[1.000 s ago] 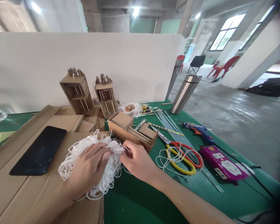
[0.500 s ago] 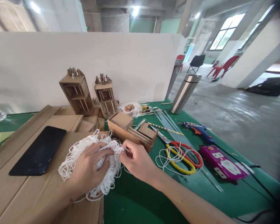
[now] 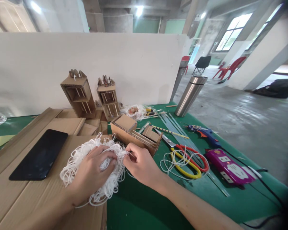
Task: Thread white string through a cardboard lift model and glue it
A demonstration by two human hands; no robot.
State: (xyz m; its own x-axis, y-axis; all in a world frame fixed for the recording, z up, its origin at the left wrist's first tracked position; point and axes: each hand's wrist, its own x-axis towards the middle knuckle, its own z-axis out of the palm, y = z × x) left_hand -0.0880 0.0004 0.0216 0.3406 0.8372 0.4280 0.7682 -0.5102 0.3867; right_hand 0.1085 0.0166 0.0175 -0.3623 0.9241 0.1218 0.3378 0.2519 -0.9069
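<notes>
A tangled bundle of white string [image 3: 74,163] lies on flat cardboard sheets [image 3: 21,191] at the near left. My left hand [image 3: 92,174] rests on top of the bundle with its fingers curled into the strands. My right hand [image 3: 140,164] sits just right of it, thumb and fingers pinched on a strand at the bundle's edge. A small open cardboard box [image 3: 134,134] lies right behind my right hand.
A black phone [image 3: 39,155] lies on the cardboard. Two upright cardboard models [image 3: 80,94] stand by the white partition. Red and yellow scissors [image 3: 187,161] with loose string, a purple power strip [image 3: 228,167], a blue glue gun [image 3: 203,132] and a steel flask [image 3: 189,95] sit on the green table.
My left fingers have shifted slightly within the string bundle. Both hands stay in the same place.
</notes>
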